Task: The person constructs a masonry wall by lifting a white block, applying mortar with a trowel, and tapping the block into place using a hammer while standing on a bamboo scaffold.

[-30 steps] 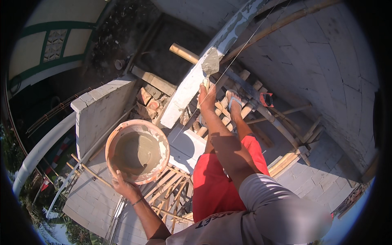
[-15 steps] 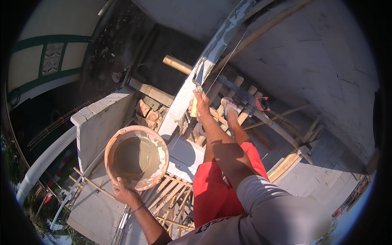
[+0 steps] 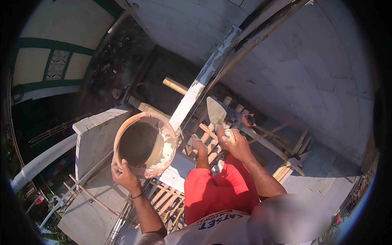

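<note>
Orange pan in raised left hand, tilted.

An orange plastic basin smeared with wet grey mortar, a matt metal trowel caked grey, rough pale block walls, and raw bamboo scaffolding.

Single head-mounted fisheye cam, left of a pair, looks steeply down from above the person's torso. Forearms enter from the lower edge; left hand and right hand sit near, mid-frame. Block wall bends toward the rim; ground lies far below, upper left. No 2nd view, so no overlap.
</note>
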Motion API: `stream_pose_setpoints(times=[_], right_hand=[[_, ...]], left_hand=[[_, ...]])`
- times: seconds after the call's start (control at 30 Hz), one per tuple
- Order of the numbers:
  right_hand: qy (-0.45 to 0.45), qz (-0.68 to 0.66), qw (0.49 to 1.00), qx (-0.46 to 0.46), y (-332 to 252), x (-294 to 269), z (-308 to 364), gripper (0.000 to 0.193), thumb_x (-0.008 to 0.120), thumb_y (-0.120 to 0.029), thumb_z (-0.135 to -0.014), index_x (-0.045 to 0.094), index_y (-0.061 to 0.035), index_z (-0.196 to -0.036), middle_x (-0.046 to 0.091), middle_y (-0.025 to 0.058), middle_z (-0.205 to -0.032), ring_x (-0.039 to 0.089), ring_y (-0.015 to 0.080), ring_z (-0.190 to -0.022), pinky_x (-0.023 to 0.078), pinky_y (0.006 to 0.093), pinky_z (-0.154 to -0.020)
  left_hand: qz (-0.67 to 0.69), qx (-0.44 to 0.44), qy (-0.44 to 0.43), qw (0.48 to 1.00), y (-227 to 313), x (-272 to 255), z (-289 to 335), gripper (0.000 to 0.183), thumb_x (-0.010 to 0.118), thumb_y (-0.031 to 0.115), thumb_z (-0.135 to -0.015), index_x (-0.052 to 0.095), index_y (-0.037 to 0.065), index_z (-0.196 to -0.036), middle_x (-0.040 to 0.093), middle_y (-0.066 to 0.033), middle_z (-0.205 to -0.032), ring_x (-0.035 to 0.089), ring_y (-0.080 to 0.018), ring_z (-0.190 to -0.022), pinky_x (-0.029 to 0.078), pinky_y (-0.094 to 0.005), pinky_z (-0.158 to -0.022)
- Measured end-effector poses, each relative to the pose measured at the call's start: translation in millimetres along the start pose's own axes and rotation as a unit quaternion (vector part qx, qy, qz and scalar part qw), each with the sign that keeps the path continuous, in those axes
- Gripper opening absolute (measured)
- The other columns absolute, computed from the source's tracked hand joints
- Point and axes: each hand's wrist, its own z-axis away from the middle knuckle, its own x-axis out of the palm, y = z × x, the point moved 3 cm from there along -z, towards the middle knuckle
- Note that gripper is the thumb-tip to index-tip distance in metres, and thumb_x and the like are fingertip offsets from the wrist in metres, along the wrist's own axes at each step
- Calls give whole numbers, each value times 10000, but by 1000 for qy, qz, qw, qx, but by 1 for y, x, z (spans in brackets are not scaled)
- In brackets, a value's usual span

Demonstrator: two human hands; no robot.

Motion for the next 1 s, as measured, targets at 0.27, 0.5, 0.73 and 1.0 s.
stream_pose_setpoints(times=[0.27,0.5,0.73,1.0], right_hand=[[-36,369,854,-367,-177,-68,-26,429,652,-167,-836,576,-52,-1242,572,120,-881,654,272,-808,519,389,-667],[37,468,751,-464,-239,-61,-50,182,666,-109,-765,615,-28,-920,600,83,-792,672,206,-746,501,328,-605],[-108,349,839,-404,-230,-84,-50,230,638,-174,-828,672,11,-960,651,188,-816,691,337,-752,537,455,-693],[-284,8,935,-213,-146,-95,-34,438,587,-371,-926,682,-53,-1212,715,214,-1048,693,352,-971,511,446,-893]], left_hand=[[46,137,-73,987,96,67,-9,185,624,-29,-826,639,-83,-1003,674,-154,-1237,619,-115,-905,482,-250,-778],[52,274,-92,956,170,81,-6,132,610,-78,-801,497,-20,-764,687,-215,-1176,680,-220,-1010,521,-310,-855],[78,364,-108,922,213,96,8,256,604,-103,-812,401,23,-721,669,-269,-1181,664,-298,-1122,541,-347,-861],[134,173,-92,972,191,115,36,179,572,-72,-853,459,20,-749,628,-286,-1231,617,-260,-1132,470,-348,-964]])
